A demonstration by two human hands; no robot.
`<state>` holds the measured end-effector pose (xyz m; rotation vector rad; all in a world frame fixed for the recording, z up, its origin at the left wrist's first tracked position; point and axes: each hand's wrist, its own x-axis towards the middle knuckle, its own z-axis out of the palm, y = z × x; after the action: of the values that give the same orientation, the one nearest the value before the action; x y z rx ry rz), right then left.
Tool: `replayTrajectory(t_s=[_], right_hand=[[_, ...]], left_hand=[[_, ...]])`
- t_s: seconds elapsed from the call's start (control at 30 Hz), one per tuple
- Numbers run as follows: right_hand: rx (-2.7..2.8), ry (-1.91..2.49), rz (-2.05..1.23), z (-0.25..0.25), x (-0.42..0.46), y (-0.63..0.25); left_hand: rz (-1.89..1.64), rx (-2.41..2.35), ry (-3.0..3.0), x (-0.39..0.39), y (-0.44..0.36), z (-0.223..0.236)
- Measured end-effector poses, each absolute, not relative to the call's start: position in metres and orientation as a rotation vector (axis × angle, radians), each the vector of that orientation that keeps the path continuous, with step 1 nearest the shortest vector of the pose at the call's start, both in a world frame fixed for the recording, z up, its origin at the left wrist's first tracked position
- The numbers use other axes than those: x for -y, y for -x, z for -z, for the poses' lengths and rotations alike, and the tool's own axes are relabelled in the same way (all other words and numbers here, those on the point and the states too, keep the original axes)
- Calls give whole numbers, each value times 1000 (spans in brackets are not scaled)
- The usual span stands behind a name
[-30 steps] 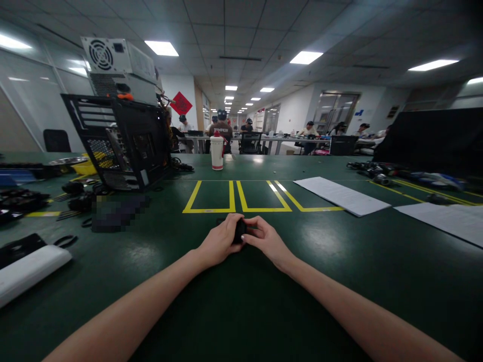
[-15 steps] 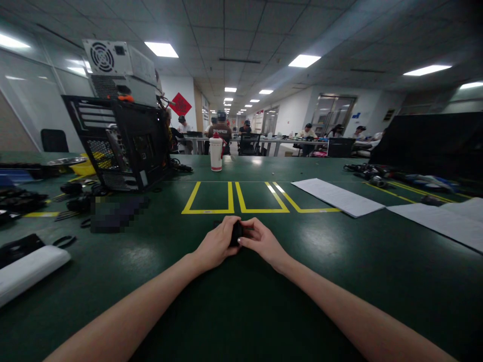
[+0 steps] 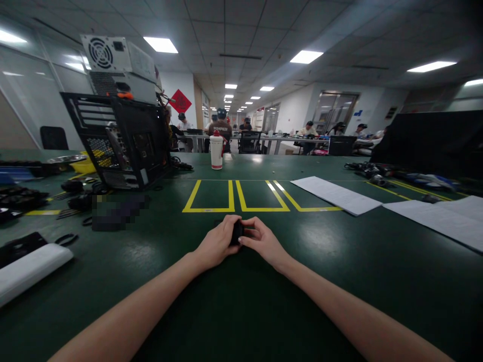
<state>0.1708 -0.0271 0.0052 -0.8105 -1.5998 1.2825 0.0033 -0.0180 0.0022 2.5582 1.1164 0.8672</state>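
Note:
A small black object (image 3: 237, 233) is between my hands, just above or on the dark green table (image 3: 241, 311); its kind is not clear, as fingers cover much of it. My left hand (image 3: 216, 242) is closed around its left side. From the right, my right hand (image 3: 264, 244) pinches its other side with thumb and fingertips. Past my hands, yellow tape outlines (image 3: 215, 210) mark the table top.
An open black computer case (image 3: 132, 143) with power supplies (image 3: 113, 55) on top stands at the left. A white cup (image 3: 216, 152) is farther back. Paper sheets (image 3: 335, 195) lie to the right, a white long object (image 3: 33, 271) at the near left. People sit at far tables.
The view has shifted very slightly. Both hands keep the same hold on the black object, with no clear movement.

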Motion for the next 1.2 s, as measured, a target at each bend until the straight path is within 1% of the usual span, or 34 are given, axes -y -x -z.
replayTrajectory(t_s=[0.33, 0.5, 0.77, 0.87, 1.0, 1.2], right_hand=[[1558, 885, -1281, -7, 25, -171], [1571, 799, -1334, -4, 23, -171], [1581, 856, -1224, -1, 22, -171], [1560, 901, -1249, -1, 21, -172], [1596, 828, -1293, -2, 23, -172], [1599, 824, -1214, -2, 24, -170]], left_hand=[[-871, -1104, -2560, 20, -4, -8], [-867, -1116, -2567, 18, -5, -6], [-877, -1108, -2586, 16, -4, -1], [-875, -1095, -2592, 16, -4, 0], [-879, -1097, -2607, 16, -3, 0], [-904, -1103, -2622, 16, -3, 2]])
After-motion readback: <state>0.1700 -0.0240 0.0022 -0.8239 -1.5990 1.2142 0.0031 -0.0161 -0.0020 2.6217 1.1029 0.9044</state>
